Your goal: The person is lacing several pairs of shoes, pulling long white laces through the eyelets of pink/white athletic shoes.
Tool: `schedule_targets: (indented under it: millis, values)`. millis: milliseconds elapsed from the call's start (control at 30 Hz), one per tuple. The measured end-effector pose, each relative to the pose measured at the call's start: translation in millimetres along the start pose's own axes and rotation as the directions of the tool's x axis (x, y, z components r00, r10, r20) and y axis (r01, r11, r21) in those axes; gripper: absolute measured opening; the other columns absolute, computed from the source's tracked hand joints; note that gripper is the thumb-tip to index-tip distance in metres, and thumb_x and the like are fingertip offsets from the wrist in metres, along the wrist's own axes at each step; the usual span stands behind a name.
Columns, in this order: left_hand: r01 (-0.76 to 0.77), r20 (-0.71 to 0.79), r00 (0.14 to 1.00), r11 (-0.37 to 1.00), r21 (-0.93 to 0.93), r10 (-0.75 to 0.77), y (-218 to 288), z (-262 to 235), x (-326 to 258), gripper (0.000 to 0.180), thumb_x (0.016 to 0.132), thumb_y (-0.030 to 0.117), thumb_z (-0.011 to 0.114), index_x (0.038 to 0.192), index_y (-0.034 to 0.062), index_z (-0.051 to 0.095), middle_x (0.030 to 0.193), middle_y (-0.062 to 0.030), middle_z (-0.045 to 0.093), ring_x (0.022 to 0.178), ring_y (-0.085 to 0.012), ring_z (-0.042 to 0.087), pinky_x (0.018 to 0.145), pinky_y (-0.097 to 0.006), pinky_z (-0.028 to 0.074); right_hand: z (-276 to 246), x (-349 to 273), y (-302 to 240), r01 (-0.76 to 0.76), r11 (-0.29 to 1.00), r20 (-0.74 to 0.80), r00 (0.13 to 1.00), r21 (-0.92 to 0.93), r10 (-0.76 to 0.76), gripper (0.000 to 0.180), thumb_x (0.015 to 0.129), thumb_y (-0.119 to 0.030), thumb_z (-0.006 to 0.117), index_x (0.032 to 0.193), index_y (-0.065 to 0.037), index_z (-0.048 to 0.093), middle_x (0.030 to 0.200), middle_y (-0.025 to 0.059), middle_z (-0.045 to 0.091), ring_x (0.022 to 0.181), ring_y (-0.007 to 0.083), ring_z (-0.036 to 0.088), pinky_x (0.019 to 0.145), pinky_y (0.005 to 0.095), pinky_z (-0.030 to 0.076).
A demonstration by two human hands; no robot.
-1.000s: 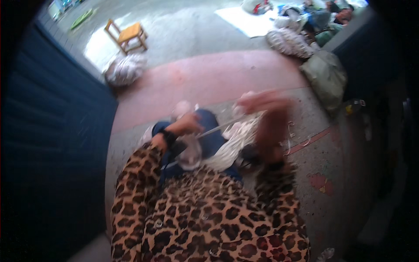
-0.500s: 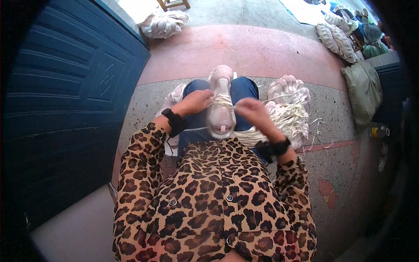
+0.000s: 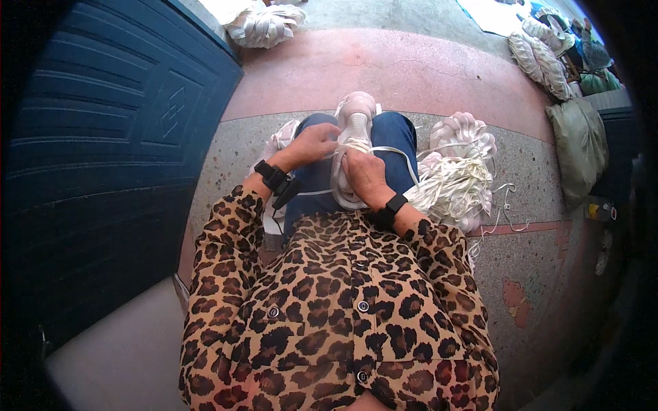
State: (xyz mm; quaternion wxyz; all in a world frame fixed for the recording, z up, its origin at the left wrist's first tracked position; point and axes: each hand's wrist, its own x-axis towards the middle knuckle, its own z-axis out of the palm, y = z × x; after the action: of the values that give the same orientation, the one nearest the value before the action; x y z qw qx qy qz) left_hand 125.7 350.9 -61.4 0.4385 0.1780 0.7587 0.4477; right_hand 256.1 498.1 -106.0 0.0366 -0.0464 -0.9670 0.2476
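Inspecting the head view, we find a pale pink and white laced shoe [image 3: 358,108] set lengthwise between the person's blue denim knees [image 3: 401,130]. The left hand [image 3: 315,144] is at the shoe's left side, its fingers bent toward the lacing; we cannot tell whether they grip. The right hand [image 3: 366,176] lies over the near part of the shoe, fingers curled inward; what they pinch, if anything, is hidden from us. A flat white shoelace [image 3: 395,150] arches from the lacing across the right knee. On the speckled grey floor [image 3: 524,161] to the right, we record a tangled heap of cream-white laces [image 3: 447,183] with a scalloped pink and white bundle [image 3: 465,135] just beyond. A dark blue panelled door [image 3: 113,103] stands at left.
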Motion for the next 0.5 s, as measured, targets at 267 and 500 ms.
schedule_targets:
  millis: [267,500]
  values:
    - [-0.033,-0.068,0.997,0.999,-0.023,0.031,-23,15,6,0.048,0.093,0.016,0.075,0.132,-0.0034,0.057,0.086,0.0007,0.063,0.071,-0.0064,0.056,0.061,-0.022,0.045,-8,-3,-9,0.008,1.000,0.004,1.000,-0.021,-0.008,0.008,0.088,-0.011,0.062,0.089,-0.003,0.063,0.073,0.0158,0.071,0.067,0.0311,0.073,0.056,0.0403,0.057]
    - [0.025,-0.082,0.996,0.989,-0.145,-0.037,0,8,6,0.042,0.097,0.019,0.070,0.132,-0.0008,0.058,0.087,-0.0005,0.065,0.070,-0.0057,0.057,0.060,-0.021,0.046,-19,9,8,0.197,0.979,0.131,0.973,-0.045,-0.190,0.012,0.088,-0.012,0.063,0.090,0.000,0.065,0.078,0.0178,0.071,0.072,0.0309,0.075,0.059,0.0404,0.058]
